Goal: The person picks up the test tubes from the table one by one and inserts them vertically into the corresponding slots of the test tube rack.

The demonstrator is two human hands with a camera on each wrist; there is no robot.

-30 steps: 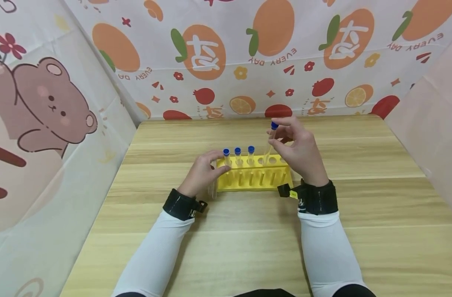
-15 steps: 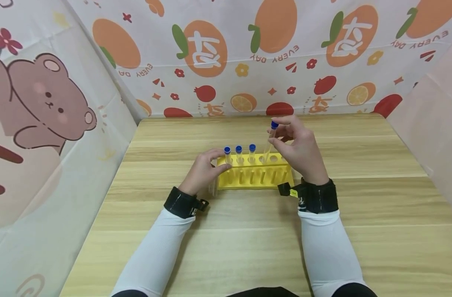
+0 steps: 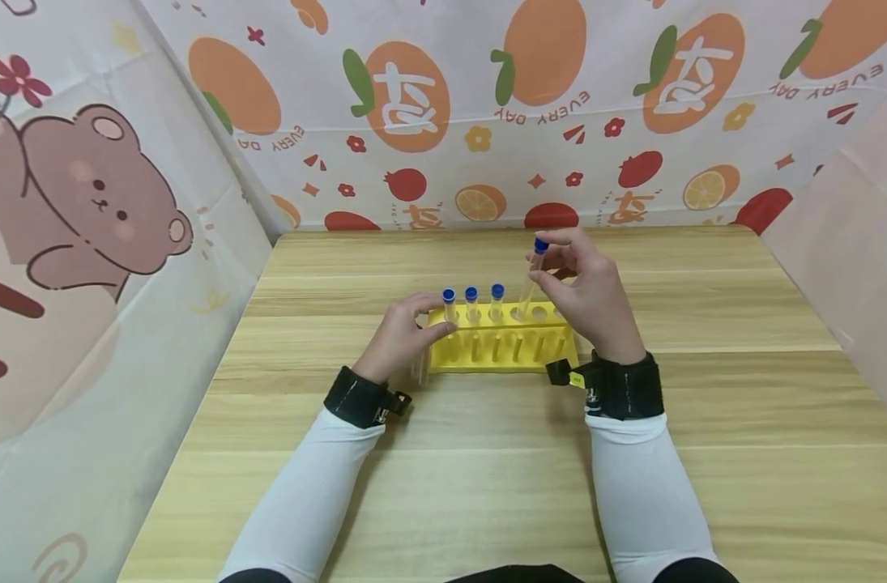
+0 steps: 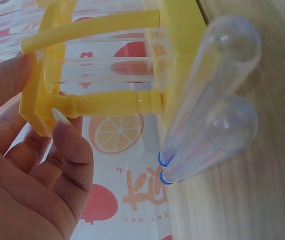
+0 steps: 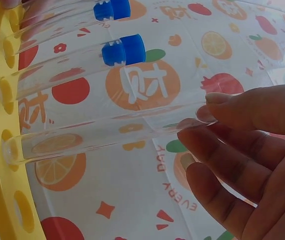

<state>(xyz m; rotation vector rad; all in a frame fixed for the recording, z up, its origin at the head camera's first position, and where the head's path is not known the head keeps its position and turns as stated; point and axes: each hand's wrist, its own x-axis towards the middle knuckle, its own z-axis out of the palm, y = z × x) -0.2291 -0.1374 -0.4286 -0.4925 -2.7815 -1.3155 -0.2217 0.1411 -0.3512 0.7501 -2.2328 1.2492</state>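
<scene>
Test tube (image 3: pixel 528 289) is pinched by right hand (image 3: pixel 585 283), rack (image 3: pixel 505 326) by left hand (image 3: pixel 395 336), wooden table (image 3: pixel 479 478) beneath, patterned cloth (image 3: pixel 472 97) behind.

The left arm (image 3: pixel 306 492) reaches forward and slants to the right, while the right arm (image 3: pixel 643 486) reaches almost straight ahead. The left hand (image 3: pixel 398 336) grips with its fingers (image 4: pixel 72 155) bent; the right hand (image 3: pixel 592 295), held higher, pinches with its fingertips (image 5: pixel 195 137).
</scene>
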